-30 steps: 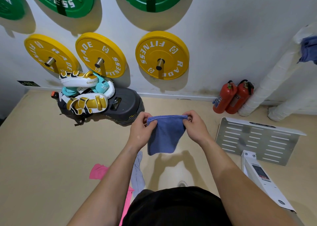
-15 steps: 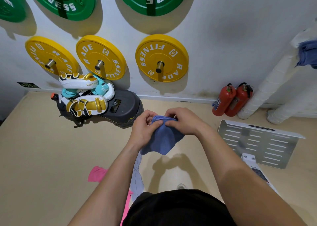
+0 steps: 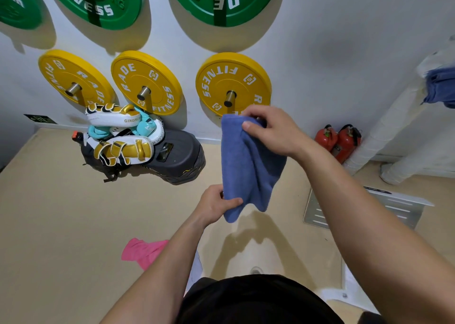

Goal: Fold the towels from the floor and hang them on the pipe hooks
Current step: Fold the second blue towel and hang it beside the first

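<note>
Right hand (image 3: 273, 131) is sitting higher than half a second ago and left hand (image 3: 216, 205) is sitting lower, so the blue towel (image 3: 248, 166) is now hanging long between them instead of bunched at one level. Right hand is pinching the towel's top edge, thumb in front, fingers curled behind. Left hand is gripping the bottom left corner, thumb over the cloth. Towel is hanging in the air above the floor (image 3: 61, 213), in front of the wall, one layer folded over another.

Counting towels: one in the hands, one pink towel (image 3: 142, 251) lying on the floor by the left forearm, one pale towel (image 3: 195, 267) peeking out just behind that forearm, and one darker blue towel (image 3: 440, 87) hanging up on the white pipe (image 3: 384, 131) at far right. Second white pipe (image 3: 413, 168) is running lower beside it.

Three yellow weight plates (image 3: 232, 87) are hanging on wall pegs, three green plates (image 3: 221, 1) above them. Two red fire extinguishers (image 3: 337, 140) are standing at the pipe's foot. Gold-and-white kick pads (image 3: 123, 148) are lying piled on a dark pad (image 3: 182, 161).
</note>
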